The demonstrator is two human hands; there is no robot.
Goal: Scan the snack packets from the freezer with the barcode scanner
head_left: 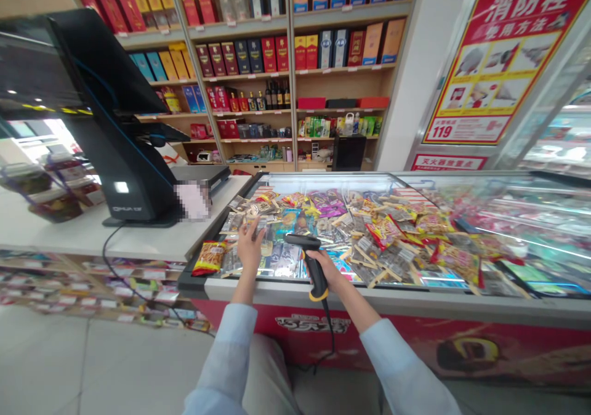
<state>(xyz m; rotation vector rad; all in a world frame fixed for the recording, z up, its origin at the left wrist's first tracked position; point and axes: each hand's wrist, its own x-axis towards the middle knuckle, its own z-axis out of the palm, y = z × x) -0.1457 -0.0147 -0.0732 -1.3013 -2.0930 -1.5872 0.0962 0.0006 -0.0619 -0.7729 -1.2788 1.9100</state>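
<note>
My right hand point(325, 267) is wrapped round the grip of a black and yellow barcode scanner point(310, 260), its head pointing left over the glass lid of a chest freezer point(415, 297). My left hand point(250, 244) reaches onto the lid, fingers pinching a small snack packet point(255, 223) among several packets spread over the glass. An orange snack packet point(209, 258) lies at the lid's near-left corner, left of my left hand. The scanner's cable point(331, 335) hangs down the freezer's red front.
A black checkout terminal point(115, 125) stands on a white counter point(92, 233) to the left, with jars point(50, 187) beside it. Shelves of boxed bottles point(277, 52) line the back wall. A red poster point(503, 58) hangs at right. Glass freezer lids point(530, 218) continue rightward.
</note>
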